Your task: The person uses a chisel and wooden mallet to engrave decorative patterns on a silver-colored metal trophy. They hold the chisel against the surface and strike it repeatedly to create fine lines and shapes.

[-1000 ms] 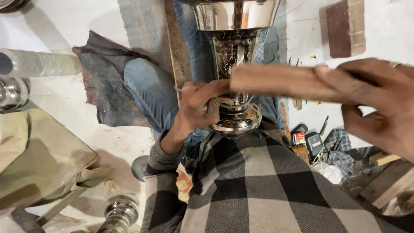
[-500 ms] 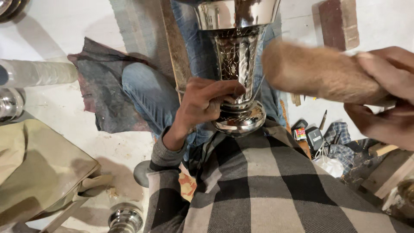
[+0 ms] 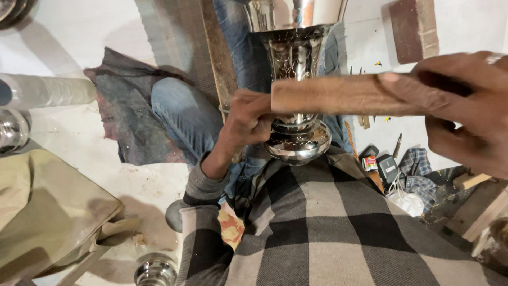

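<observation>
Silver vase [image 3: 294, 79], seen from above, lies across my lap with its rounded foot [image 3: 297, 145] near the checked shirt [image 3: 328, 228] and its mouth toward 12 o'clock. My left hand [image 3: 248, 122] is closed around the narrow stem just above the foot, steadying it. My right hand [image 3: 465, 106] is clamped on one end of a wooden block [image 3: 338, 95], which now lies level across the stem; half a second ago it was tilted and blurred at 2 o'clock, so I judge a stroke to have just come down onto the metal. The vase is polished and mirror-bright, with a chased, netlike band on its tapering body. The block is plain, matt, reddish-brown and straight-edged. At 9 o'clock a dark cloth [image 3: 127, 116] lies on the pale floor [image 3: 69, 58]; at 4 o'clock small tools [image 3: 386, 167] are scattered.
</observation>
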The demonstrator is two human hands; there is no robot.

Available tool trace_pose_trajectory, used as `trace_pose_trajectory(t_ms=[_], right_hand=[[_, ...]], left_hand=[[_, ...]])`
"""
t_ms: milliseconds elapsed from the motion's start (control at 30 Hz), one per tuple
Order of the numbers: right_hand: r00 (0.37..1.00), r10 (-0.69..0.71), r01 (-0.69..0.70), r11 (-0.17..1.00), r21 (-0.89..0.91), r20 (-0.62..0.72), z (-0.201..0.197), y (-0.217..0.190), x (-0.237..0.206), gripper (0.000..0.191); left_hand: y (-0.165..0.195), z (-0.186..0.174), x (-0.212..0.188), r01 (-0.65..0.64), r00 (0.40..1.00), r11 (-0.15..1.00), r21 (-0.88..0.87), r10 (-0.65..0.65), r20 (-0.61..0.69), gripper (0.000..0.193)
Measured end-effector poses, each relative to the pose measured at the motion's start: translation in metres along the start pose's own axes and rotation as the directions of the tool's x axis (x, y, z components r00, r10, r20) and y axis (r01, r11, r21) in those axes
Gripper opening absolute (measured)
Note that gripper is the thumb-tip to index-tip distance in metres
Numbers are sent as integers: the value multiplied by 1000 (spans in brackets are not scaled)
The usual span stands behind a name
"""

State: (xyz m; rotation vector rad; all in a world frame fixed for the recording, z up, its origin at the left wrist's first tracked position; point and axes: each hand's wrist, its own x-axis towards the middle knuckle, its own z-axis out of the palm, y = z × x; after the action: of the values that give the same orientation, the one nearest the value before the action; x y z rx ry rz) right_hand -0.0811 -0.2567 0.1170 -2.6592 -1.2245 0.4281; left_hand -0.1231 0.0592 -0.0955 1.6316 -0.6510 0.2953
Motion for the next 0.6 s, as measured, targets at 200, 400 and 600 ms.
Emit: trace_pose_trajectory(t_ms=[200, 400, 600], right_hand=[[994, 93, -94, 996, 9, 57, -3, -3, 4, 90], [992, 73, -72, 997, -12, 104, -9, -7, 10, 85], [995, 65, -55, 990, -131, 72, -14, -18, 24, 87]], left_hand=[[-4, 3, 0, -58, 994, 994, -89, 50, -93, 39], [-20, 3, -5, -194, 976, 981, -6, 193, -97, 31], [-40, 16, -15, -166, 967, 985, -39, 155, -204, 17]])
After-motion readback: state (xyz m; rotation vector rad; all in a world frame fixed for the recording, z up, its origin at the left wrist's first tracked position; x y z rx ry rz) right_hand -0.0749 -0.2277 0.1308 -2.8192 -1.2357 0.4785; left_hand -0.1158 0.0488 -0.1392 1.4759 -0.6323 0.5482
